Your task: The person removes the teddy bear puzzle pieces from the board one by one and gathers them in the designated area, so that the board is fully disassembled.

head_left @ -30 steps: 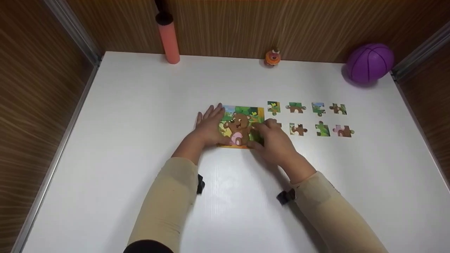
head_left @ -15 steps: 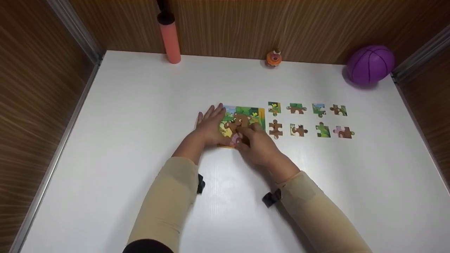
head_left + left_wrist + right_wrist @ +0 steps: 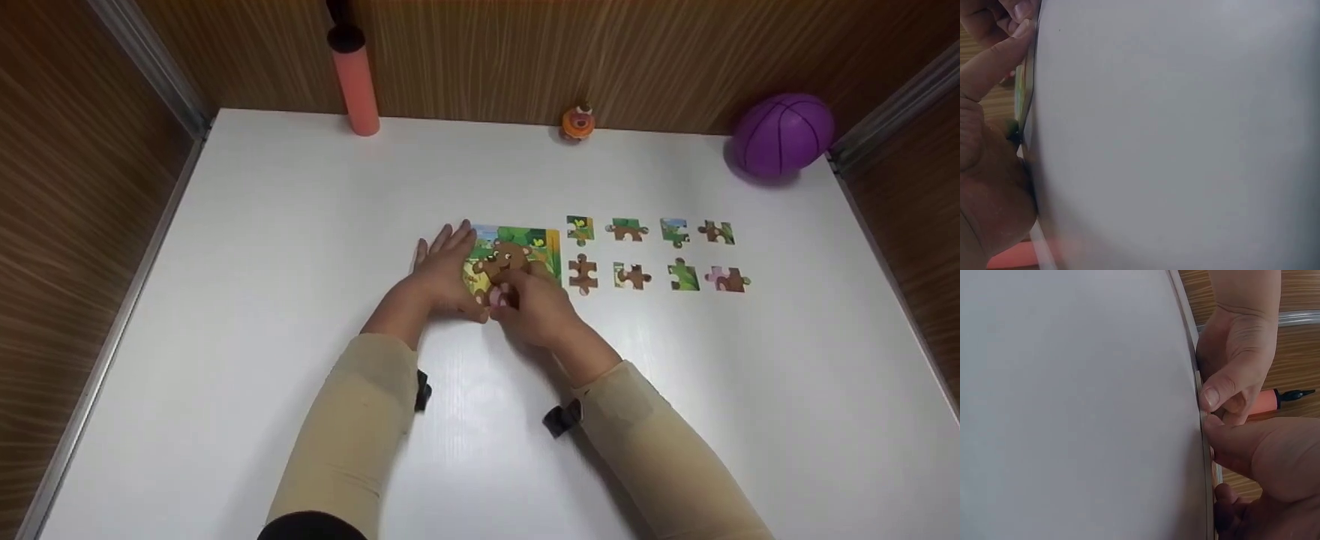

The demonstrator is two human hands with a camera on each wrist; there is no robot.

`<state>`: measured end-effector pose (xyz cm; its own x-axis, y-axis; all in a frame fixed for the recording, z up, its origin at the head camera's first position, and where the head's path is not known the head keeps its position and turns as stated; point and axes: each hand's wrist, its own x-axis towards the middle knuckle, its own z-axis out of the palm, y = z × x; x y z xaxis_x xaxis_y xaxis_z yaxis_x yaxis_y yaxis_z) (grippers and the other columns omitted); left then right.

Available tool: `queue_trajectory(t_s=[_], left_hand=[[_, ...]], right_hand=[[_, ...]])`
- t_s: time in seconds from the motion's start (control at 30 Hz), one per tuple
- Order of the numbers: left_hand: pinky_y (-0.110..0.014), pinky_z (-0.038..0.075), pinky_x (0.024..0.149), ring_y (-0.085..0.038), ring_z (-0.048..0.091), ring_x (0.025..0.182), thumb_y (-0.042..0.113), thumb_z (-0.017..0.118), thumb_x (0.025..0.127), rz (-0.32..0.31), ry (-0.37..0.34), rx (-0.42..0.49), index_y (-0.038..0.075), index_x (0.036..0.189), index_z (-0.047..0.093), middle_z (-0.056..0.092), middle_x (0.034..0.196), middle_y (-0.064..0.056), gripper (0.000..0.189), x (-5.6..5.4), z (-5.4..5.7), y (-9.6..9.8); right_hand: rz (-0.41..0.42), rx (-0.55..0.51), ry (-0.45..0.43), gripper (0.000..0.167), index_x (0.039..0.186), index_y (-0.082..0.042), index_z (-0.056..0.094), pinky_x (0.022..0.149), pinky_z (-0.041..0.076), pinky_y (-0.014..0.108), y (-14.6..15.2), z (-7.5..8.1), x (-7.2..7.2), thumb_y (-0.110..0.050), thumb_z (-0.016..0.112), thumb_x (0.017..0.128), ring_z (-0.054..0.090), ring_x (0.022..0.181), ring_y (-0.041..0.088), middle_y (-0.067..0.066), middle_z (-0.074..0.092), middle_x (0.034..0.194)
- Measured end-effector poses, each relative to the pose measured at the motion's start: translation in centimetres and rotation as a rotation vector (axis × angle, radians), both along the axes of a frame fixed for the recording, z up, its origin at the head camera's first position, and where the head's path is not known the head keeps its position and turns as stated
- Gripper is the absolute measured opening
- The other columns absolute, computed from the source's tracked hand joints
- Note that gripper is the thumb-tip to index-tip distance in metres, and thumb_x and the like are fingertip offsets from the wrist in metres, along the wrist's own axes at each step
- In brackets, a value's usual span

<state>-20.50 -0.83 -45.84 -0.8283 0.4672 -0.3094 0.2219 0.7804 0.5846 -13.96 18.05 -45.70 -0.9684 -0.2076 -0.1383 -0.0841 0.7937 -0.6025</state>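
Note:
A small square jigsaw puzzle (image 3: 541, 238) with a brown bear picture lies in the middle of the white table. My left hand (image 3: 444, 276) rests along its left side in the head view, fingers spread and thumb at the lower edge. My right hand (image 3: 536, 300) curls over the lower right part, thumb and index finger pinching at the bottom edge by the pink belly. I cannot tell whether a separate piece is between them. In the right wrist view both thumb tips nearly meet; the right thumb (image 3: 1235, 434) lies at the puzzle's edge, and the left thumb (image 3: 1224, 388) is beside it.
Several loose puzzle pieces, among them a green one (image 3: 683, 276), lie in two rows right of the puzzle. At the back stand a coral hand pump (image 3: 357, 90), a small orange figure (image 3: 578, 124) and a purple ball (image 3: 784, 135). Wood-grain panels (image 3: 465, 60) enclose the table (image 3: 300, 195).
My right hand has moved left from the puzzle's right side to its bottom edge, uncovering a loose piece. The left thumb has shifted slightly down to the lower edge; the left hand otherwise stays put.

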Motion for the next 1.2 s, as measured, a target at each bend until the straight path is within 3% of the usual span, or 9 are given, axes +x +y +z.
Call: queue_trajectory(t_s=[0.23,0.67,0.87,1.03,1.2], left_hand=[[-0.047,-0.017,0.127,-0.021,-0.013,0.162,0.038,0.101,0.067,-0.011,0.010,-0.002,0.013,0.171,0.009,-0.005,0.178,0.002,0.141,0.14,0.10,-0.18],[-0.047,-0.016,0.127,-0.022,-0.013,0.163,0.037,0.101,0.067,-0.009,0.009,0.008,0.013,0.171,0.011,-0.004,0.178,0.002,0.140,0.19,0.08,-0.08],[-0.048,-0.015,0.128,-0.023,-0.011,0.163,0.037,0.102,0.067,-0.013,0.019,0.018,0.013,0.171,0.012,-0.002,0.179,0.002,0.139,0.08,0.03,-0.10],[-0.048,-0.014,0.128,-0.023,-0.010,0.163,0.037,0.102,0.066,-0.005,0.021,0.013,0.013,0.171,0.012,-0.002,0.178,0.001,0.141,0.08,0.03,-0.23],[-0.048,-0.015,0.127,-0.024,-0.010,0.163,0.037,0.102,0.066,-0.003,0.020,0.011,0.013,0.171,0.011,-0.002,0.178,0.001,0.141,0.05,-0.05,-0.26]], right_hand=[[-0.032,-0.023,0.008,0.044,0.132,-0.004,0.069,0.096,0.049,0.048,-0.52,0.01,-0.10,-0.012,0.082,0.090,0.056,0.109,0.030,0.016,0.061,0.121],[-0.011,-0.247,0.037,0.036,0.120,-0.001,0.062,0.073,0.051,0.034,-0.48,-0.29,-0.03,0.009,0.075,0.088,0.061,0.085,0.020,0.007,0.065,0.094],[-0.045,-0.252,0.063,0.030,0.123,0.002,0.065,0.073,0.053,0.035,-0.14,-0.40,0.01,0.005,0.071,0.094,0.062,0.084,0.021,0.008,0.066,0.094],[-0.053,-0.210,0.067,0.019,0.117,0.002,0.070,0.072,0.052,0.036,0.07,-0.45,-0.09,0.000,0.068,0.098,0.061,0.083,0.022,0.010,0.067,0.093],[-0.070,-0.210,0.054,0.019,0.115,0.004,0.072,0.072,0.053,0.035,0.10,-0.48,-0.23,-0.001,0.063,0.099,0.062,0.085,0.022,0.011,0.068,0.094]])
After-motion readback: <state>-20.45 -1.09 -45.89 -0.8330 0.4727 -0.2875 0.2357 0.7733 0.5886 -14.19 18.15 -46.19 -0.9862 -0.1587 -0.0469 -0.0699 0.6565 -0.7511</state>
